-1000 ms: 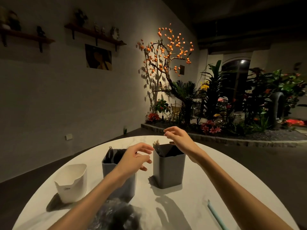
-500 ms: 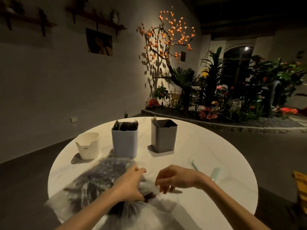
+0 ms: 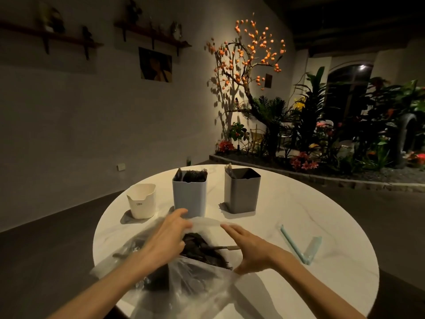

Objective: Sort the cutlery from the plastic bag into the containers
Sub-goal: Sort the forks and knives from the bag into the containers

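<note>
Both hands are being worked at the mouth of the clear plastic bag (image 3: 193,279), which is lying on the near part of the round white table (image 3: 333,226). The left hand (image 3: 165,240) is being held at the bag's far lip, with its fingers curved over the film as if pinching it, though the exact hold cannot be told from this angle. The right hand (image 3: 248,247) is being held with fingers straight and spread against the opposite side of the opening, nothing being gripped by it. Between them a heap of dark cutlery (image 3: 202,247) is being exposed inside the bag, with one lighter handle (image 3: 226,247) pointing toward the right hand. Beyond the bag three containers are standing in a row: a white container (image 3: 142,201) on the left whose contents cannot be seen, a pale blue container (image 3: 190,196) already holding dark forks, and a grey container (image 3: 242,192) with a few pieces showing at its rim. A pale blue bag clip (image 3: 299,247) is lying open well to the right. By all appearances the bag is being opened for another pick, with sorting partly done. For the next move, one piece is probably needing to be singled out from the tangle and its type read before a container is chosen.
</note>
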Available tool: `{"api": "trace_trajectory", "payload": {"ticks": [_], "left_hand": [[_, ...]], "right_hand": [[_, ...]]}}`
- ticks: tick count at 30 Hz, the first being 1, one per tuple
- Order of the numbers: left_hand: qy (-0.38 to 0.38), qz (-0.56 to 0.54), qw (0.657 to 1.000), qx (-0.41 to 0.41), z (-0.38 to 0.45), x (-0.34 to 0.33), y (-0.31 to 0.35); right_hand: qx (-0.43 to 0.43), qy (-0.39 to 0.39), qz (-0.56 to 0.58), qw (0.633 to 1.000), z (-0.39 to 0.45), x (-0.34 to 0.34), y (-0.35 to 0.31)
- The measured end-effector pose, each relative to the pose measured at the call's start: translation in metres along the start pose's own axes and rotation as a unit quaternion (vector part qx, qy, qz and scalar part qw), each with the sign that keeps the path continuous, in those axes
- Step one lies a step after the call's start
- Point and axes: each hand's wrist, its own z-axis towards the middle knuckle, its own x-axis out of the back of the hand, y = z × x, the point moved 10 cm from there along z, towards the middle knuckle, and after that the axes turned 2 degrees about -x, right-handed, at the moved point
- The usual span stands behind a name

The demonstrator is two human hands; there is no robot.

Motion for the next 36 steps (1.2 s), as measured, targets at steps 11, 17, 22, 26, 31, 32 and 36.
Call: {"api": "trace_trajectory", "payload": {"ticks": [11, 17, 22, 26, 31, 32, 36], "left_hand": [[-0.029, -0.056, 0.997, -0.033, -0.016, -0.016, 0.004], [-0.036, -0.101, 0.993, -0.057, -0.014, -0.022, 0.002], [-0.048, -0.146, 0.988, -0.024, -0.011, -0.024, -0.011], [-0.050, -0.145, 0.988, -0.030, -0.013, -0.025, -0.009], [-0.063, -0.143, 0.988, -0.018, -0.016, -0.027, -0.006], [-0.067, -0.141, 0.988, -0.019, -0.016, -0.028, -0.007], [-0.088, -0.142, 0.986, -0.011, -0.018, -0.029, -0.010]], "right_hand": [[-0.038, 0.023, -0.150, 0.988, 0.012, -0.011, -0.032], [-0.067, 0.022, -0.157, 0.985, 0.021, -0.011, -0.031], [-0.006, -0.002, -0.046, 0.999, 0.031, -0.011, -0.065], [-0.019, -0.036, -0.089, 0.995, 0.036, -0.036, -0.076], [-0.043, -0.037, -0.122, 0.991, 0.044, -0.042, -0.088], [-0.037, -0.041, -0.130, 0.990, 0.043, -0.043, -0.092], [0.002, -0.053, -0.177, 0.983, 0.038, -0.050, -0.105]]}}
